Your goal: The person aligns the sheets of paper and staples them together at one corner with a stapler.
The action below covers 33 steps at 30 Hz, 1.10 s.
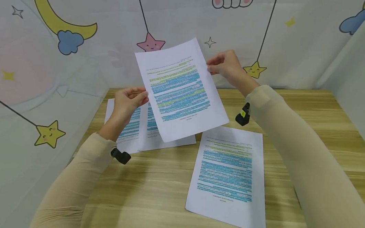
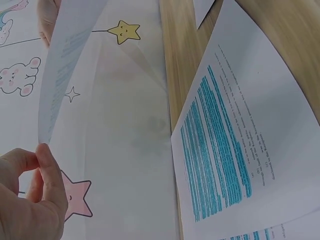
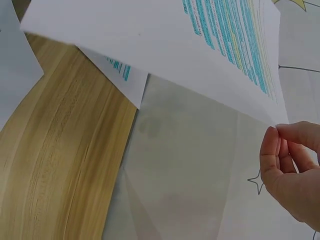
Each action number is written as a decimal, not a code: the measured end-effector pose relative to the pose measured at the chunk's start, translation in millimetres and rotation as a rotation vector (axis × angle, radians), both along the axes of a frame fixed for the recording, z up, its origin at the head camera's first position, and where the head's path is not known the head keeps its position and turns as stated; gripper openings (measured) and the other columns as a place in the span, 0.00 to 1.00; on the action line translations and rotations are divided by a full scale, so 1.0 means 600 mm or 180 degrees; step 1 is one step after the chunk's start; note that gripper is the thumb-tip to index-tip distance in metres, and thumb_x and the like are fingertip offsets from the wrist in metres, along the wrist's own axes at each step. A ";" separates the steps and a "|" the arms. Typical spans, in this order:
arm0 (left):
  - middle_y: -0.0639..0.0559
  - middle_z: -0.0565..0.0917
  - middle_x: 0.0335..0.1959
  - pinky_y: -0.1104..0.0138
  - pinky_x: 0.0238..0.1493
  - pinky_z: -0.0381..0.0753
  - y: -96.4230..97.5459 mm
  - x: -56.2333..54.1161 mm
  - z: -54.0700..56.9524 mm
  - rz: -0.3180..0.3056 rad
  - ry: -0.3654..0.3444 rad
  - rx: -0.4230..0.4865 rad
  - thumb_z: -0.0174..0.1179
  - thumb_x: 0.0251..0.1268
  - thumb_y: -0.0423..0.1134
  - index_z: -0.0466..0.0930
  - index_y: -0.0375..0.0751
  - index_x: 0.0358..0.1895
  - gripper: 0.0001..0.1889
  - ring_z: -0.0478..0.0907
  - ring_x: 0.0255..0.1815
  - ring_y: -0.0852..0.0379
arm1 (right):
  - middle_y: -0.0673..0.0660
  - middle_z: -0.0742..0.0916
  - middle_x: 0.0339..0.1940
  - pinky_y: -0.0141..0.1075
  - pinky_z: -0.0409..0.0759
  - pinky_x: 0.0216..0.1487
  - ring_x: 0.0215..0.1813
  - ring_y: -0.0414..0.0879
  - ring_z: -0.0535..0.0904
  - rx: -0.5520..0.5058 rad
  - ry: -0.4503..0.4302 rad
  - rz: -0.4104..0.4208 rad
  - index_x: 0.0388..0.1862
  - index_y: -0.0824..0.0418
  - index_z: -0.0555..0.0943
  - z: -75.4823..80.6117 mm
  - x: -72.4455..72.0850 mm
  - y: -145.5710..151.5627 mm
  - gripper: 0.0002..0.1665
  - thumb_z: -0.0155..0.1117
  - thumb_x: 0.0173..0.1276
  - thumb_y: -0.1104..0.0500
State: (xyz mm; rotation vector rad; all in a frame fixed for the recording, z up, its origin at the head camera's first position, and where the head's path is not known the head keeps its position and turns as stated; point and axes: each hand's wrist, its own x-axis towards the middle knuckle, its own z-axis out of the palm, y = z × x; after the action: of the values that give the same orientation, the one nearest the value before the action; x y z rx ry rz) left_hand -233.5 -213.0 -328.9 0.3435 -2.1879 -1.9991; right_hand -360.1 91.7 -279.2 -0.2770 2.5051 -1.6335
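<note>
Between both hands a sheet of paper is held up, tilted, above the table; its print is highlighted in blue and yellow. My left hand pinches the sheet's left edge between thumb and fingers. On the opposite side, my right hand pinches its right edge higher up. The left wrist view shows the raised sheet nearly edge-on above the left fingertips. Below it, at the table's left, lie overlapping printed sheets, partly covered from sight. Nearer the front, another highlighted sheet lies flat.
The wood-grain table meets a white cloth backdrop printed with moons and stars at its back edge. A cloth side wall stands at the left, another at the right. Small black cameras are strapped to both wrists.
</note>
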 end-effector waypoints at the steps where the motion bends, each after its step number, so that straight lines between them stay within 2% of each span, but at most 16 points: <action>1: 0.43 0.83 0.44 0.69 0.47 0.85 0.000 -0.001 -0.002 -0.0009 -0.0007 0.0002 0.66 0.66 0.34 0.81 0.32 0.51 0.14 0.85 0.41 0.55 | 0.59 0.83 0.50 0.33 0.82 0.55 0.47 0.49 0.83 0.0013 -0.0009 0.0000 0.53 0.66 0.82 -0.001 0.000 0.002 0.13 0.65 0.70 0.67; 8: 0.43 0.84 0.44 0.67 0.49 0.85 0.005 -0.003 -0.009 -0.0059 -0.0028 -0.0008 0.67 0.65 0.33 0.81 0.31 0.51 0.14 0.85 0.40 0.56 | 0.59 0.83 0.51 0.35 0.82 0.56 0.47 0.50 0.83 0.0020 -0.0079 0.0035 0.54 0.66 0.82 -0.003 0.011 0.015 0.14 0.66 0.70 0.67; 13: 0.42 0.84 0.44 0.69 0.46 0.85 0.011 -0.006 -0.012 -0.0088 -0.0067 -0.0084 0.67 0.65 0.34 0.81 0.30 0.53 0.15 0.85 0.39 0.55 | 0.59 0.83 0.49 0.36 0.83 0.54 0.47 0.51 0.84 -0.0021 -0.0128 0.0058 0.53 0.67 0.82 -0.009 0.019 0.027 0.14 0.66 0.69 0.67; 20: 0.42 0.83 0.45 0.67 0.49 0.85 0.021 -0.009 -0.019 -0.0166 -0.0165 -0.0097 0.67 0.65 0.35 0.81 0.30 0.54 0.17 0.84 0.40 0.54 | 0.60 0.83 0.48 0.40 0.83 0.55 0.45 0.52 0.83 -0.0101 -0.0174 -0.0012 0.52 0.69 0.82 -0.022 0.031 0.047 0.14 0.67 0.69 0.68; 27: 0.42 0.84 0.44 0.65 0.50 0.84 0.037 -0.008 -0.024 -0.0216 -0.0256 -0.0127 0.68 0.64 0.35 0.82 0.32 0.53 0.17 0.85 0.42 0.50 | 0.61 0.82 0.50 0.39 0.82 0.57 0.49 0.53 0.81 -0.0168 -0.0301 -0.0070 0.53 0.70 0.81 -0.035 0.046 0.071 0.15 0.67 0.68 0.68; 33: 0.44 0.85 0.42 0.67 0.47 0.85 0.053 -0.003 -0.025 -0.0385 -0.0205 -0.0159 0.67 0.65 0.34 0.81 0.30 0.54 0.17 0.85 0.40 0.52 | 0.61 0.82 0.51 0.41 0.82 0.58 0.49 0.52 0.81 -0.0324 -0.0415 -0.0156 0.53 0.71 0.81 -0.044 0.062 0.095 0.16 0.68 0.68 0.68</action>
State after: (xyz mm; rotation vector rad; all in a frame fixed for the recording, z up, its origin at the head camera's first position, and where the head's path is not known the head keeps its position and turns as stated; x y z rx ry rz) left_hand -235.5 -181.4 -343.7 0.2789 -2.3464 -2.0161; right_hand -322.7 148.6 -305.5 -0.1163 2.3556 -1.7405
